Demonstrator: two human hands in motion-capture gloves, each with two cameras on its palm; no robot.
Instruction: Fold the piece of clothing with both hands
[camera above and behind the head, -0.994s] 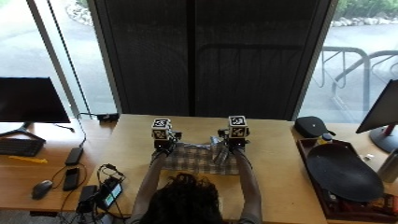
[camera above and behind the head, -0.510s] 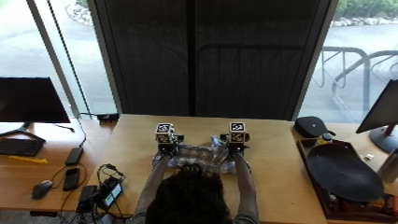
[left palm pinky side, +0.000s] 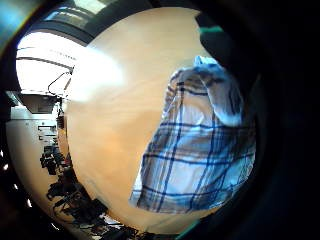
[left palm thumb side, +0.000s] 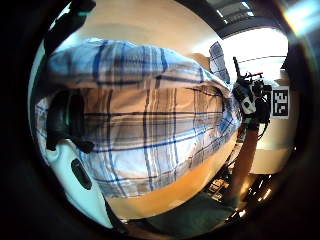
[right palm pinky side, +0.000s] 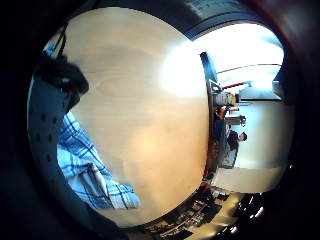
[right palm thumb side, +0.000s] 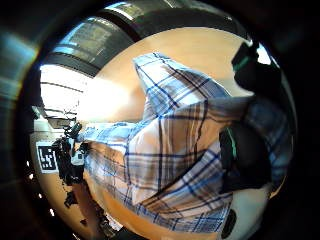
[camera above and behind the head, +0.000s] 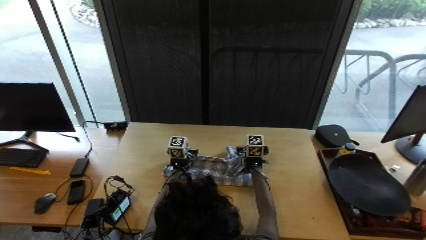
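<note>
A blue and white plaid garment lies bunched on the wooden table in front of the person. My left hand holds its left part and my right hand its right part. In the left thumb side palm view a thumb lies curled over the plaid cloth, with the other hand at the far end. The right thumb side palm view is alike: thumb on the cloth. The little finger side views show the cloth hanging over bare table.
On the desk at the left are a monitor, a mouse, a phone and cables. At the right stand a black pouch, a dark round dish and another monitor.
Both hands have come a little nearer the person with the cloth. The garment, flatter a second ago, is now bunched up between them.
</note>
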